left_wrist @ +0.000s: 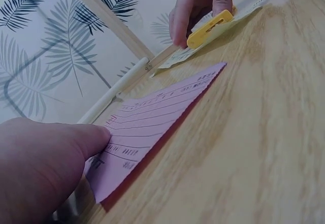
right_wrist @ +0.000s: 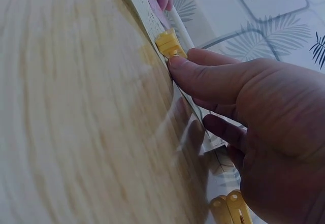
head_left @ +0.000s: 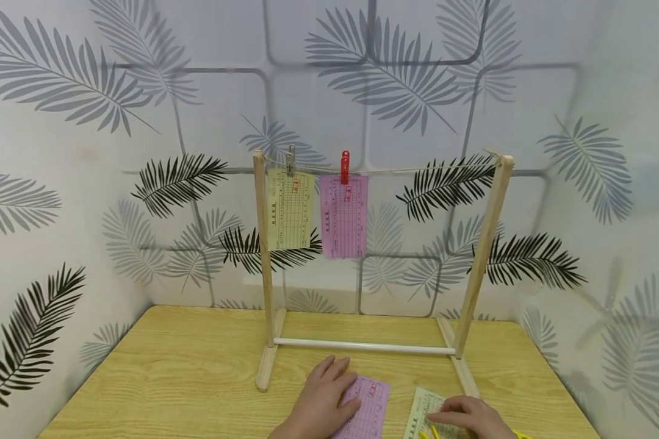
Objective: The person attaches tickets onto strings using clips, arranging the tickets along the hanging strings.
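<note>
A pink printed slip (head_left: 370,402) lies on the table in front of the rack. My left hand (head_left: 326,396) rests over its left side with fingers extended, and the thumb touches the paper (left_wrist: 142,127). To the right is a pale yellow-green printed slip (head_left: 417,408), its edge slightly raised in the left wrist view. Above this slip my right hand (head_left: 469,417) pinches a yellow clothespin (left_wrist: 210,28) between thumb and finger. In the right wrist view the thumb presses the clothespin (right_wrist: 170,43) close to the paper. The right hand partly covers the slip in the head view.
A wooden rack (head_left: 483,256) with a white crossbar (head_left: 362,346) stands behind the hands. From its string (head_left: 417,169), a metal clip (head_left: 290,160) holds a yellow slip (head_left: 290,213) and a red clothespin (head_left: 345,167) a pink one (head_left: 343,222). Another yellow clothespin (right_wrist: 231,209) shows below the right hand.
</note>
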`<act>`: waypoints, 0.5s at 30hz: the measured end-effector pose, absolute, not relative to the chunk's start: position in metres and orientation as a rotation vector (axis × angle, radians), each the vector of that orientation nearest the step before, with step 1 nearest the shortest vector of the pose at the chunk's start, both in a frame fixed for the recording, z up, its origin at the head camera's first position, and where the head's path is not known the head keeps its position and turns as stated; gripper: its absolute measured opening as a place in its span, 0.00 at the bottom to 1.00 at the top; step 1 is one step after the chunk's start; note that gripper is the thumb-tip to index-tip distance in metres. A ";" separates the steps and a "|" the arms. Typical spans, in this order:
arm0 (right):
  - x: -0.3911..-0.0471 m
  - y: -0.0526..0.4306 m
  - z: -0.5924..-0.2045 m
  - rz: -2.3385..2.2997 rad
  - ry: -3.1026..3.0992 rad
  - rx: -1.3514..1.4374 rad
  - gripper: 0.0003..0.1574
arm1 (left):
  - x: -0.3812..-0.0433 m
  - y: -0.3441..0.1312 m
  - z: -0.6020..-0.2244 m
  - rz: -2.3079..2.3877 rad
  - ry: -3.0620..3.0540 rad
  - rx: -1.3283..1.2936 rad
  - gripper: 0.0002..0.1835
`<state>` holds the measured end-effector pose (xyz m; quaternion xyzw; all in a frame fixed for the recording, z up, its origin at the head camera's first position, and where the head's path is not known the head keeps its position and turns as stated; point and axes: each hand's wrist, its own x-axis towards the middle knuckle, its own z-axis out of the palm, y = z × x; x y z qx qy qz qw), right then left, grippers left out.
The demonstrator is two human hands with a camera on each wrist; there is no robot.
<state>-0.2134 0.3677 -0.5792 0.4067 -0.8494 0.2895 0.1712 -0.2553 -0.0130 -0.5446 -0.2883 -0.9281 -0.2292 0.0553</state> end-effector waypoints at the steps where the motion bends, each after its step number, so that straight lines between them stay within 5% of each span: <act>1: -0.214 0.368 -0.580 0.816 -2.402 1.158 0.36 | -0.255 -0.013 -0.545 -0.698 -2.816 -0.877 0.29; 15: -0.206 0.367 -0.578 0.917 -2.486 1.050 0.28 | -0.255 -0.016 -0.544 -0.803 -2.702 -0.929 0.14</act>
